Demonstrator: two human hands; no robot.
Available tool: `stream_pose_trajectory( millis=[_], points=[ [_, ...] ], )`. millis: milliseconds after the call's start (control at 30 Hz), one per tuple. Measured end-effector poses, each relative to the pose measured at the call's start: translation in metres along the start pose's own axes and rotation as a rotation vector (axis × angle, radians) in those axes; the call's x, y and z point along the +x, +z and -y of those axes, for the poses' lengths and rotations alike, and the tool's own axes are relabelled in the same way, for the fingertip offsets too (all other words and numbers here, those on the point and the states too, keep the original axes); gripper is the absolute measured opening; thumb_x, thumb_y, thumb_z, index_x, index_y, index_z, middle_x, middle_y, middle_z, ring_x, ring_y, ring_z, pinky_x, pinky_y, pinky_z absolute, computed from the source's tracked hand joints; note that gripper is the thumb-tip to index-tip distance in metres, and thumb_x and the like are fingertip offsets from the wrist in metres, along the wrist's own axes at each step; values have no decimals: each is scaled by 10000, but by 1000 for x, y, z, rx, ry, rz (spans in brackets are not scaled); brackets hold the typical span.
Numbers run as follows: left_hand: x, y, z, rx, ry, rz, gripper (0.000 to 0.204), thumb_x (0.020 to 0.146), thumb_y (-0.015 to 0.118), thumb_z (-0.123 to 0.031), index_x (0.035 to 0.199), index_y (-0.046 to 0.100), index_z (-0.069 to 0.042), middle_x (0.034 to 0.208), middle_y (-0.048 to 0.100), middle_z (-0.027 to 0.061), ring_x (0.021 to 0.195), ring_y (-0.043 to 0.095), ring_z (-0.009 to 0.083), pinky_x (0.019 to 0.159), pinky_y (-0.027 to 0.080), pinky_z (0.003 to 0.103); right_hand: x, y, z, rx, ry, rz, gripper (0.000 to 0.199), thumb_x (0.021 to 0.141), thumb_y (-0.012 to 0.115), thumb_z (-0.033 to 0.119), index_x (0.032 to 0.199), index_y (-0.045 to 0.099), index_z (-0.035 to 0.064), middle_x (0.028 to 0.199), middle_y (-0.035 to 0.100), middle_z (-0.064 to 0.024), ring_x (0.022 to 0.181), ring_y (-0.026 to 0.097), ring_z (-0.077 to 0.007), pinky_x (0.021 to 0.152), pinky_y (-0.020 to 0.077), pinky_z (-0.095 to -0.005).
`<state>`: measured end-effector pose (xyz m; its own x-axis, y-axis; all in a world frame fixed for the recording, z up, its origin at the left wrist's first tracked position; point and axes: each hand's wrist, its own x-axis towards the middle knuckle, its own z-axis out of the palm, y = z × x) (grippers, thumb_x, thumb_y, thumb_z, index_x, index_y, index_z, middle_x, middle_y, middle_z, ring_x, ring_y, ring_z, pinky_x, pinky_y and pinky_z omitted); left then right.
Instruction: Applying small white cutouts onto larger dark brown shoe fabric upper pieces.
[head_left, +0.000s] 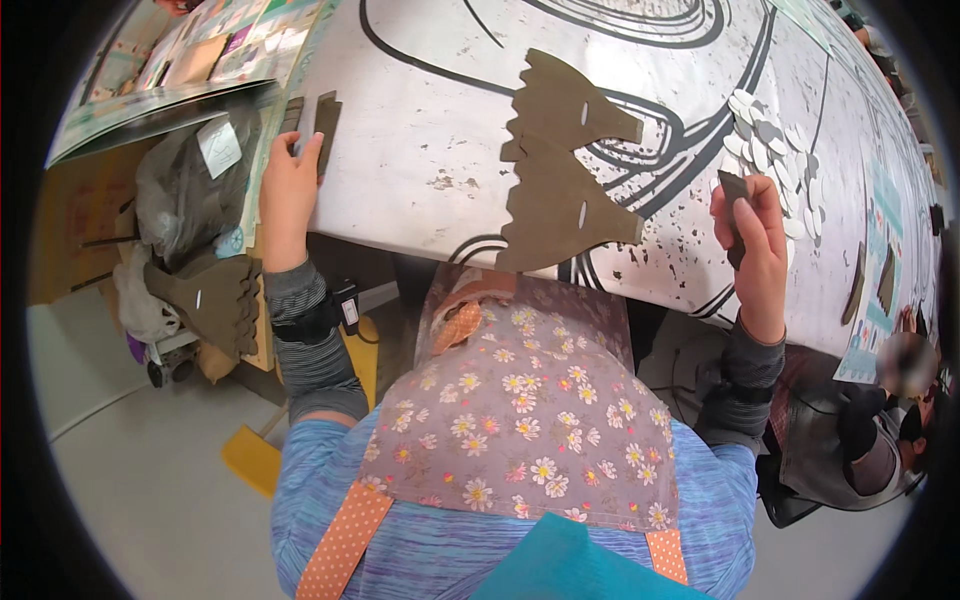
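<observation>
1. Right hand (758, 232) pinches a small dark-brown flat cardboard piece (735, 192), raised over the white painted worktop (420, 120).
2. Left hand (288, 190) grips narrow brown cardboard strips (326, 118) at the worktop's edge.
3. Pieces look light, stiff, creasable; best held by edges.

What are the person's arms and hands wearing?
Both hands, the left hand and the right hand, are bare. Each forearm has a snug grey striped sleeve, with looser blue knit sleeves above. A black band with a small device wraps the left wrist.
</observation>
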<state>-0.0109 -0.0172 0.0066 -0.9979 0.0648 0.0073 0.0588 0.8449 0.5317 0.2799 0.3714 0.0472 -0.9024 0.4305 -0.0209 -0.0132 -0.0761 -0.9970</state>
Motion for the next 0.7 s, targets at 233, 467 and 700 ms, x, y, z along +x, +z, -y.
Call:
stream_pose_trajectory(
  millis=[233, 467, 700],
  points=[
    [-55, -7, -73, 442, 411, -388, 392, 902, 649, -321, 1173, 619, -39, 1204, 610, 154, 1096, 572, 357, 931, 457, 399, -3, 1, -16, -357, -118, 60, 160, 952, 542, 14, 1101, 488, 35, 1056, 530, -35, 893, 495, -93, 826, 415, -220],
    [-117, 55, -157, -150, 1279, 386, 303, 815, 696, -106, 1110, 647, -59, 1232, 615, 101, 1179, 564, 285, 1016, 429, 467, 1, 9, -21, -774, -374, 70, 306, 702, 785, 15, 962, 624, 25, 1035, 681, -83, 905, 612, -254, 765, 521, -334],
    [-126, 100, -157, -158, 1299, 551, 346, 835, 668, -93, 1178, 626, -84, 1267, 612, 54, 1233, 535, 253, 1061, 382, 486, -20, 7, -35, -830, -439, 101, 314, 681, 799, 41, 954, 643, 42, 1025, 679, -84, 896, 618, -266, 760, 501, -350]
  ],
)
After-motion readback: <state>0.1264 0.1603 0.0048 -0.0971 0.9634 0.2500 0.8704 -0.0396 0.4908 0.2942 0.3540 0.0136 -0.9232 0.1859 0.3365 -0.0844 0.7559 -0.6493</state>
